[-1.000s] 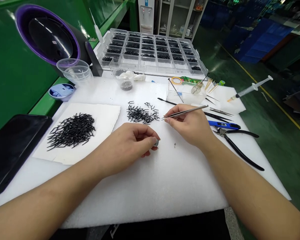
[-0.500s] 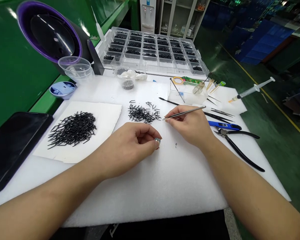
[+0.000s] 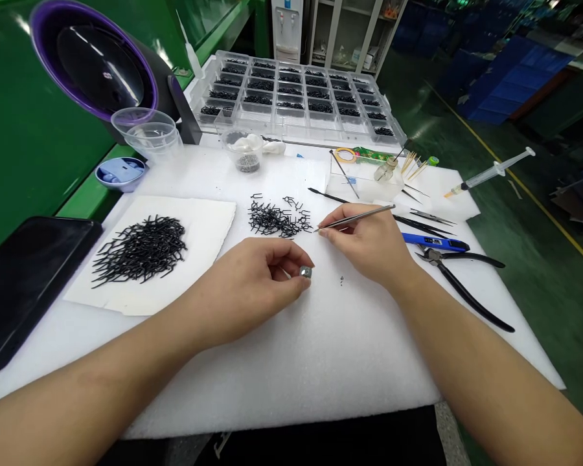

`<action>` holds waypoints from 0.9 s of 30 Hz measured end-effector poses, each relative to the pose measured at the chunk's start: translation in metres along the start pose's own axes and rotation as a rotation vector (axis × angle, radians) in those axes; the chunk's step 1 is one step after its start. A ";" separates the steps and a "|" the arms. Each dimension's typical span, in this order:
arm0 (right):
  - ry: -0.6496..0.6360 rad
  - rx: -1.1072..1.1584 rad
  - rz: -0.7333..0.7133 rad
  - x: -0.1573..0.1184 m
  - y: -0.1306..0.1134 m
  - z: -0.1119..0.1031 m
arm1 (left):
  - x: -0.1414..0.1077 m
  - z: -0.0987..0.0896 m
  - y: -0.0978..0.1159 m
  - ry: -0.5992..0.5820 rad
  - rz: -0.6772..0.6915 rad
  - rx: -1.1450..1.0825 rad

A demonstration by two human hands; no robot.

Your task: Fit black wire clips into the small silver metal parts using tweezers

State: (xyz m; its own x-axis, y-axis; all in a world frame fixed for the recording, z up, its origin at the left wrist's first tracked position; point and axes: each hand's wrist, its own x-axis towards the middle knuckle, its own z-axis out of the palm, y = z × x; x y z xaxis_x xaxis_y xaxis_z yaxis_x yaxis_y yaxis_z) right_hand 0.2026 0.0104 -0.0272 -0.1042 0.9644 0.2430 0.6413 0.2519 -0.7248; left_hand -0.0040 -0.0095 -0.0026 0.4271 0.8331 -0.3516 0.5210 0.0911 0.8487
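My left hand (image 3: pixel 252 281) is closed, with a small shiny metal block (image 3: pixel 306 272) pinched between thumb and fingertips. In my right hand (image 3: pixel 369 243) are thin metal tweezers (image 3: pixel 357 218), held like a pen. Their tip points left, at the right edge of a loose pile of black forked wire pieces (image 3: pixel 274 219); whether it touches one I cannot tell. To the left, a bigger heap of black bent pieces (image 3: pixel 143 249) lies on a white sheet (image 3: pixel 206 217). Several tiny dark specks (image 3: pixel 341 280) lie on the white foam board (image 3: pixel 291 362) between my wrists.
Diagonal cutters (image 3: pixel 434 255), a blue pen-shaped tool (image 3: pixel 432 242) and a syringe (image 3: pixel 495 170) lie at the right. A clear compartment box (image 3: pixel 291 120) of black pieces stands behind. A purple-rimmed fan (image 3: pixel 97 65), plastic cups (image 3: pixel 150 136) and a black tray (image 3: pixel 34 285) are at the left.
The metal block has turned slightly in my left fingertips and shows more of its face. My right hand and the tweezers have shifted a little to the left.
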 end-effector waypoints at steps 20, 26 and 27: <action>-0.009 0.080 -0.071 -0.033 -0.033 -0.015 | 0.005 0.000 -0.002 0.152 -0.039 0.110; -0.073 0.147 -0.108 -0.036 -0.035 -0.008 | 0.004 0.000 -0.002 0.114 -0.027 0.069; -0.082 0.161 -0.111 -0.036 -0.035 -0.007 | 0.004 0.000 -0.002 0.109 -0.022 0.065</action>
State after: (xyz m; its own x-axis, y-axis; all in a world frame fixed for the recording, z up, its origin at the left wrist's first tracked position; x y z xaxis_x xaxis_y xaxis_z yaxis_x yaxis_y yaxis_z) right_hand 0.1893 -0.0336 -0.0059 -0.2336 0.9316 0.2783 0.4937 0.3602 -0.7915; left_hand -0.0036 -0.0058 -0.0060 0.3338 0.8862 -0.3212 0.5777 0.0770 0.8126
